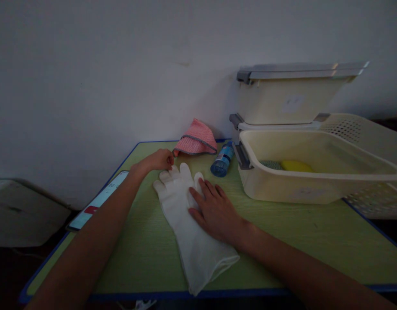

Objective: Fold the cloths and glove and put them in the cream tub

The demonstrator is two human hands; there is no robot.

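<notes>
A white rubber glove [185,224] lies flat on the table, its fingers toward the wall and its cuff toward me. My left hand [159,160] has its fingers curled in a pinch at the glove's fingertips, close to the pink cloth. Spread over the glove's right side, my right hand [216,211] rests palm down with its fingers apart. Behind the glove is a folded pink cloth [198,137] with a dark checked edge. A blue clear bottle [223,160] lies on its side to the right of the glove's fingers.
A cream bin [282,187] at right holds a yellow item [296,166] and a grey-green one [271,165]. Behind it stands a lidded bin [275,99]. A phone [100,200] lies along the left edge of the green table [136,258]. The wall [136,73] closes off the back.
</notes>
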